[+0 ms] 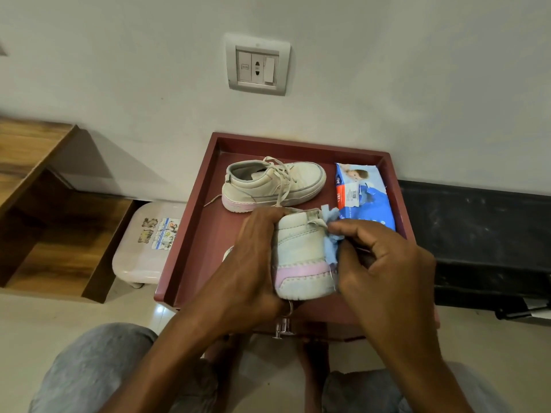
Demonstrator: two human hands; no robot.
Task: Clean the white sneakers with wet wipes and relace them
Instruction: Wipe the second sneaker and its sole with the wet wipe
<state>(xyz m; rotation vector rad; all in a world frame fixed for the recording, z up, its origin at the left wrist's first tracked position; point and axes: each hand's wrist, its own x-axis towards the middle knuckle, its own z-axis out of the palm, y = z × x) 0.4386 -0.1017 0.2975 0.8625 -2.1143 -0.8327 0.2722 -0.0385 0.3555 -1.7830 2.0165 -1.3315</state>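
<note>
**Held sneaker**, centre of frame: over the near part of the red tray, heel to the camera, sole lowermost. The toe is hidden, so the long axis is judged to run away from the viewer.
**Left hand**: curled round the shoe's left side, gripping.
**Right hand**: pinches a blue wet wipe against the heel's right edge.
**Second sneaker**, upper centre: laced, lying crosswise, toe rightward, a lace trailing toward the left hand.
**Wipes pack**: just beyond the right hand.
**White stool**: left of the tray.
</note>
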